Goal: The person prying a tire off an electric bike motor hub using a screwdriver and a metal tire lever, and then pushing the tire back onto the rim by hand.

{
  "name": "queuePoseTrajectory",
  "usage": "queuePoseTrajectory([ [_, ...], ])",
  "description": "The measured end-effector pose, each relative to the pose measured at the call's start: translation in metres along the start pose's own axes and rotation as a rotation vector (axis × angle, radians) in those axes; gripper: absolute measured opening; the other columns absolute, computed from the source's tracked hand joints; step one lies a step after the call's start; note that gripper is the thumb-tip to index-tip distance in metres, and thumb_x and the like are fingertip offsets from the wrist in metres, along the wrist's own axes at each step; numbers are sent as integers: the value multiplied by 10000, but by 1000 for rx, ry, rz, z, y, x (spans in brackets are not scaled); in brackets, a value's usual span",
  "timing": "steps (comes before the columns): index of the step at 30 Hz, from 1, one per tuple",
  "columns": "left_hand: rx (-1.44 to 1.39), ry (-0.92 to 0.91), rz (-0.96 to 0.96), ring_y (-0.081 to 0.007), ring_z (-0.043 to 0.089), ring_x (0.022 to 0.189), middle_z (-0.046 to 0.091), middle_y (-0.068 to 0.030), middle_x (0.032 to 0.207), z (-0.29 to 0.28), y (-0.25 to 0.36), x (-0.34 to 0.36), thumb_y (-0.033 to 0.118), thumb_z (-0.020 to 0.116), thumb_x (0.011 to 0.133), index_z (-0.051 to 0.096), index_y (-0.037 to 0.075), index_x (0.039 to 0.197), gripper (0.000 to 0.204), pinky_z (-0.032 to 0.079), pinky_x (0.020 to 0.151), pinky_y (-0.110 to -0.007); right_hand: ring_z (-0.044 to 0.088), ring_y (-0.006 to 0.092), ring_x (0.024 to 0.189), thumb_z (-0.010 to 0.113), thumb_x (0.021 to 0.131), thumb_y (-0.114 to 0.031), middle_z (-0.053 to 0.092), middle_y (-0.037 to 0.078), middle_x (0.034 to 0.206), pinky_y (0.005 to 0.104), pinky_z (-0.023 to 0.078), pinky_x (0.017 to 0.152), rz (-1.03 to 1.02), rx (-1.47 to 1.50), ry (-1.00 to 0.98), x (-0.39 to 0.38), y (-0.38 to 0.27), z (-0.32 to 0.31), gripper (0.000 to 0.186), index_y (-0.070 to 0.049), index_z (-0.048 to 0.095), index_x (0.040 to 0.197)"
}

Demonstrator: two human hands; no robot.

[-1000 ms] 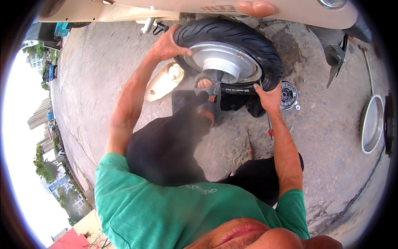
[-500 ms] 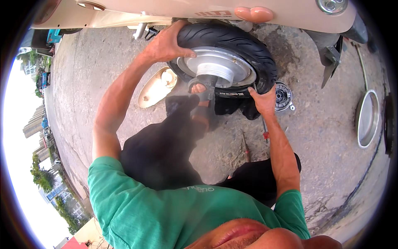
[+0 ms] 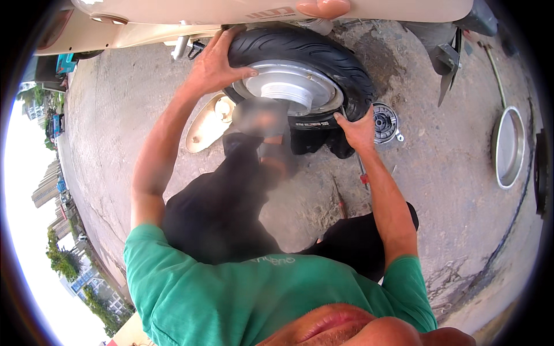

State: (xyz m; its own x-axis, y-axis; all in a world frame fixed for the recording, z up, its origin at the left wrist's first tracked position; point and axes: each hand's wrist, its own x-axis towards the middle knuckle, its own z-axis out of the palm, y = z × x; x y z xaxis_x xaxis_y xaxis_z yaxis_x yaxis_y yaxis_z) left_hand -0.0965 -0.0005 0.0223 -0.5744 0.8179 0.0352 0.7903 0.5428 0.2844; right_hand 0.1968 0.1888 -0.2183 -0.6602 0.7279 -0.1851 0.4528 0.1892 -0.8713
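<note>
A black tyre (image 3: 352,72) with a silver wheel hub (image 3: 297,83) leans tilted beneath the scooter's body. My left hand (image 3: 216,66) grips its left side, fingers over the tread and thumb reaching toward the rim. At the lower right edge of the tyre, my right hand (image 3: 359,130) has its thumb on the sidewall and its fingers round the outside. A thin metal tool with a red grip (image 3: 364,179) lies just below the right hand; its upper end is hidden. My foot (image 3: 262,118), smeared by motion, is in front of the hub.
The pale scooter body (image 3: 190,14) overhangs the wheel. A cream oval cover (image 3: 202,130) lies to the left, a round drum-like metal part (image 3: 385,123) to the right. Another red-handled tool (image 3: 341,206) is on the concrete. Farther right sits a shallow metal pan (image 3: 509,149).
The wheel and scooter appear slightly farther left in the view. My foot has shifted and is now blurred before the hub. Both hands keep their places on the tyre.
</note>
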Motion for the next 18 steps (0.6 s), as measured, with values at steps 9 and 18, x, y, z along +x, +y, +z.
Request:
queuePoseTrajectory([
  [9, -334, -683, 215, -339, 688, 925, 695, -157, 1038, 31, 136, -79, 280, 727, 926, 623, -6, 1237, 435, 545, 830, -456, 665, 376, 1177, 895, 720, -359, 688, 241, 1236, 429, 507, 1011, 42, 109, -42, -9, -36, -18, 862, 7, 470, 1375],
  [18, -498, -1330, -305, -277, 719, 873, 721, -158, 925, 191, 201, -70, 477, 667, 940, 648, -49, 1211, 592, 586, 721, -402, 647, 401, 1185, 899, 698, -434, 654, 279, 1273, 435, 495, 1028, 75, 100, -77, -6, -30, -18, 945, 57, 474, 1384],
])
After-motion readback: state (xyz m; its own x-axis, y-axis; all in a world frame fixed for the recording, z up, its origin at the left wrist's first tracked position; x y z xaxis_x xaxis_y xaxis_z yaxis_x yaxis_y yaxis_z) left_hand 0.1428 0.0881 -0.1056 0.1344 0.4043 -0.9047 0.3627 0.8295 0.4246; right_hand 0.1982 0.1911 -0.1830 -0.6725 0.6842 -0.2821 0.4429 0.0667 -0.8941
